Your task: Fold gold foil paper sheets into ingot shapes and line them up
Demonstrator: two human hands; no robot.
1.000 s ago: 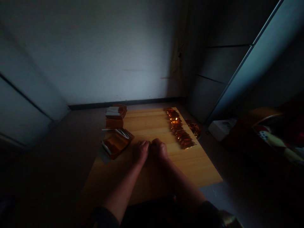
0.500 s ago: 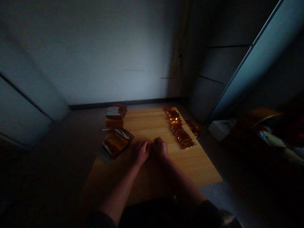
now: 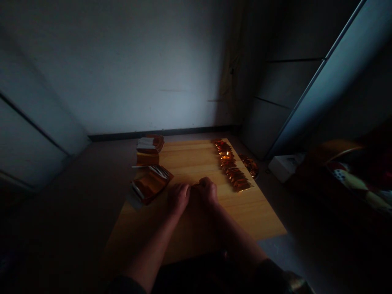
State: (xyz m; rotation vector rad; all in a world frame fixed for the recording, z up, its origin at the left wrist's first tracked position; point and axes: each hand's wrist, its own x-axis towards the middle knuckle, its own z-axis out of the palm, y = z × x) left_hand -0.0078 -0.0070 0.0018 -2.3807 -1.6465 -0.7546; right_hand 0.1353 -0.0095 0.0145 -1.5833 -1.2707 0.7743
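Note:
My left hand (image 3: 179,197) and my right hand (image 3: 208,190) are close together over the wooden table (image 3: 214,228), fingers closed. Between them shows a small dark gold-orange bit, seemingly foil paper (image 3: 195,186), mostly hidden by the fingers and dim. To the left of my left hand lies a stack of gold-orange foil sheets (image 3: 151,185) with white edges showing. Right of my right hand runs a row of folded, shiny gold foil pieces (image 3: 229,163), standing packed one against another.
More foil sheets (image 3: 148,158) and a pale-and-orange bundle (image 3: 150,142) lie at the table's far left corner. Beyond the right edge, lower down, is a heap of shiny foil pieces (image 3: 249,165). A white box (image 3: 281,166) stands on the floor near a tall cabinet (image 3: 275,94).
My left hand has shifted slightly left and its fingers are more curled. My right hand has barely moved. The stacks and the row are unchanged.

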